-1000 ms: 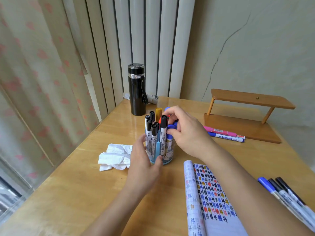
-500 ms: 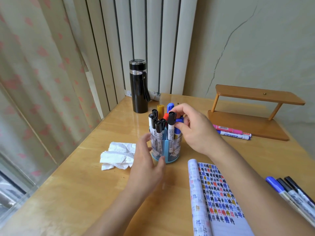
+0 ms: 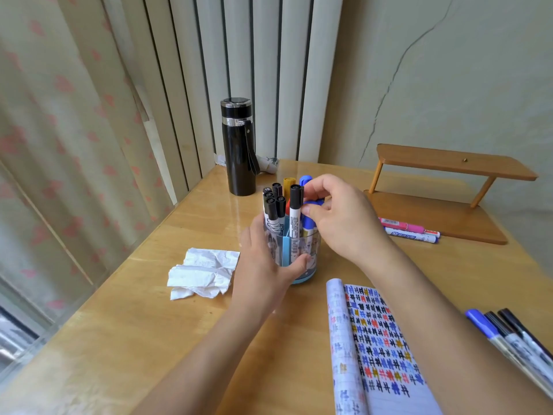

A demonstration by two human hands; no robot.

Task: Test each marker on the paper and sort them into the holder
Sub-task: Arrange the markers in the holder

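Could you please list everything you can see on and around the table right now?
table: one, light wood, under everything
holder: one, clear with a blue divider, table centre
markers in holder: at least eight, five black-capped plus yellow, red and blue, standing upright
blue marker: one, in the holder, at the right fingers
flask: one, black, behind the holder
tissue: one, white, crumpled, left of the holder
shelf: one, brown wood, far right
loose markers: two, pink and white-blue, lying at the shelf's front edge
paper: one pad, coloured test marks, near right
edge markers: three, one blue-capped, two black-capped, right edge
left hand: grips the holder
right hand: pinches the blue marker
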